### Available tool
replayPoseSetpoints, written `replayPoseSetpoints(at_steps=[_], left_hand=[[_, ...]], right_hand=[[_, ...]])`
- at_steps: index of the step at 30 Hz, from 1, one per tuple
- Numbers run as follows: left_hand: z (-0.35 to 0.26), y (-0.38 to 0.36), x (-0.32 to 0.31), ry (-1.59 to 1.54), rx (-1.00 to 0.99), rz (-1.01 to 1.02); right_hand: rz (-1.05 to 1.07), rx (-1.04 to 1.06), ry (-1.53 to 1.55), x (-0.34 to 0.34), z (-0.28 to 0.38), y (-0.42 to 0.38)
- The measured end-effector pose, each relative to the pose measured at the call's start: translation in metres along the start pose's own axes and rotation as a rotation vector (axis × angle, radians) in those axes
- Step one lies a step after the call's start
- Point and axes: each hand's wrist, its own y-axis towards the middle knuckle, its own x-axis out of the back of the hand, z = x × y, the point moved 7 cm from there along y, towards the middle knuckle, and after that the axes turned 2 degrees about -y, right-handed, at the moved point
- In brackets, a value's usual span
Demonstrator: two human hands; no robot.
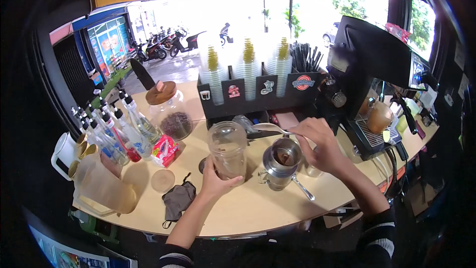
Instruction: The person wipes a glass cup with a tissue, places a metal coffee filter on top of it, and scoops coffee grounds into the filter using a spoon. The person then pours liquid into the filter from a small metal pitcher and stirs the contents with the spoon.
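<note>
My left hand (220, 181) is wrapped around a clear, wide-mouthed jar (228, 144) that stands upright at the middle of the table. What lies inside the jar is hard to make out. Between the fingers of my right hand (320, 141) is a spoon (270, 127), held level, its bowl pointing left toward the jar's rim. Just below the spoon, a metal coffee dripper (283, 155) with dark matter inside sits on a metal vessel. Another spoon's handle (303, 188) sticks out beside it. Near my right wrist, a small glass (313, 169) is partly hidden.
A black rack (258, 101) of stacked plastic cups and straws stands behind. On the left are several syrup bottles (116, 129), pitchers (99, 183), a lidded bean jar (173, 119), a red packet (165, 150) and a dark cloth (179, 201). An espresso machine (377, 69) occupies the right.
</note>
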Motion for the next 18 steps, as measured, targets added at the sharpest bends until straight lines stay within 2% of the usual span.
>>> replayPoseSetpoints(at_steps=[2, 4, 5, 9, 10, 12, 14, 16, 18], left_hand=[[-0.012, 0.0, -0.001, 0.094, -0.076, 0.031], [-0.009, -0.001, -0.002, 0.076, -0.037, 0.035], [-0.013, -0.003, -0.002, 0.086, -0.044, 0.036], [-0.033, -0.004, -0.001, 0.113, -0.151, 0.046], [-0.039, -0.003, -0.002, 0.16, -0.216, 0.05], [-0.042, -0.003, -0.002, 0.153, -0.212, 0.048], [-0.042, -0.003, -0.002, 0.148, -0.2, 0.046], [-0.026, -0.002, -0.002, 0.0, -0.052, 0.058], [-0.022, 0.001, 0.001, 0.0, -0.03, 0.083]], right_hand=[[-0.034, 0.072, 0.006, -0.006, 0.012, 0.02], [0.089, 0.285, -0.272, -0.02, 0.039, 0.04], [0.165, 0.313, -0.364, -0.034, 0.042, 0.046], [0.288, 0.515, -0.49, -0.065, 0.065, 0.058], [0.283, 0.517, -0.496, -0.068, 0.067, 0.06], [0.112, 0.552, -0.339, -0.059, 0.073, 0.062], [0.102, 0.504, -0.268, -0.047, 0.068, 0.055], [0.051, 0.317, -0.159, -0.026, 0.046, 0.04], [-0.071, 0.17, -0.098, -0.015, 0.008, 0.004]])
